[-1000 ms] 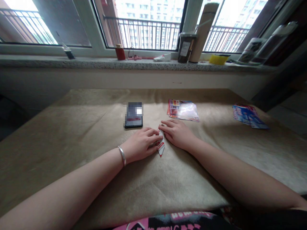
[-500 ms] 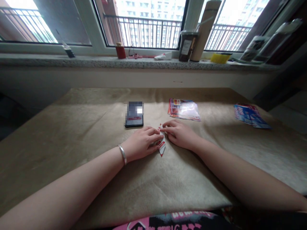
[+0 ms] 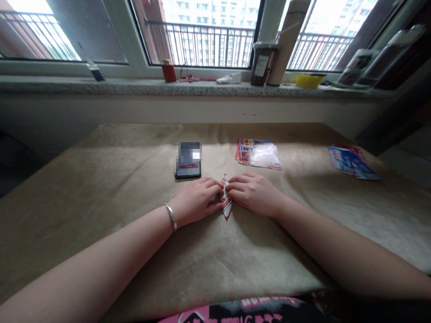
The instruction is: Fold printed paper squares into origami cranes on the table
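A small folded piece of red-and-white printed paper [image 3: 226,202] lies on the tan cloth-covered table [image 3: 101,188], pinned between both hands. My left hand [image 3: 197,200], a silver bangle on its wrist, rests on the paper's left side with fingers curled down onto it. My right hand [image 3: 254,194] presses on the paper's right side, fingers bent and fingertips meeting the left hand's. Most of the paper is hidden under the fingers; only a pointed lower tip and a top corner show.
A dark phone [image 3: 188,162] lies just beyond my left hand. A stack of glossy leaflets [image 3: 258,154] sits beyond my right hand, another leaflet [image 3: 352,162] at far right. The windowsill [image 3: 134,87] holds a red cup, a jar, a cardboard tube and a yellow bowl.
My right hand has slid a little toward me and leftward, closing over the paper's right side. The paper's top corner now sticks up between the fingertips. The left hand has hardly moved.
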The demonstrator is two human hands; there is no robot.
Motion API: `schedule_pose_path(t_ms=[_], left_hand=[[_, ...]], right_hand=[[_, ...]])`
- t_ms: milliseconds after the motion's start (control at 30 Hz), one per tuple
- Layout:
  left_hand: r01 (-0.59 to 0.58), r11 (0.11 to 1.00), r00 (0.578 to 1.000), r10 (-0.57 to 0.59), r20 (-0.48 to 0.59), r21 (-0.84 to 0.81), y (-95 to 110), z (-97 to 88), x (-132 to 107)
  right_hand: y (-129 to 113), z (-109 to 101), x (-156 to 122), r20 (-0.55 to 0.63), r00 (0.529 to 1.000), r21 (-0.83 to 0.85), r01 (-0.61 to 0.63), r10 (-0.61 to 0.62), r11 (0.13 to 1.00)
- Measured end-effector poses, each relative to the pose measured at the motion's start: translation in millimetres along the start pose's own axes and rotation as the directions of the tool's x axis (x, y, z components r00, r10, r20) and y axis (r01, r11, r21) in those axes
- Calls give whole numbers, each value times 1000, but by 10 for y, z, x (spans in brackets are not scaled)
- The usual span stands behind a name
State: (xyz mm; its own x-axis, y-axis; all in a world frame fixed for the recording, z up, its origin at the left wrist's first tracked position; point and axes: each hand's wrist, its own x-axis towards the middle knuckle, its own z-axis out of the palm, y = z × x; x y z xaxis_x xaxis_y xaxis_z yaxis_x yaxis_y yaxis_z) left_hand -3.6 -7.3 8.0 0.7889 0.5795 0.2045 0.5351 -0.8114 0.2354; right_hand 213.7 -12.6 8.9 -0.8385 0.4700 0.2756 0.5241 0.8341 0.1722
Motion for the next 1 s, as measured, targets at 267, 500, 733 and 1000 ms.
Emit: schedule_pose_path(t_ms=[267, 500, 733, 1000], left_hand=[[-2, 1000, 1000, 2, -7, -6, -9, 0, -8], [-21, 1000, 999, 21, -33, 5, -38, 16, -1], [-58, 998, 996, 58, -60, 5, -63, 9, 18], [-101, 992, 993, 106, -54, 79, -77, 19, 23]], right_hand=[[12, 26, -16, -24, 1000, 18, -15, 16, 1000], [28, 71, -10, -55, 997, 82, -54, 59, 995], [52, 135, -9, -114, 981, 302, -119, 160, 946], [49, 193, -11, -151, 956, 470, -156, 253, 869]])
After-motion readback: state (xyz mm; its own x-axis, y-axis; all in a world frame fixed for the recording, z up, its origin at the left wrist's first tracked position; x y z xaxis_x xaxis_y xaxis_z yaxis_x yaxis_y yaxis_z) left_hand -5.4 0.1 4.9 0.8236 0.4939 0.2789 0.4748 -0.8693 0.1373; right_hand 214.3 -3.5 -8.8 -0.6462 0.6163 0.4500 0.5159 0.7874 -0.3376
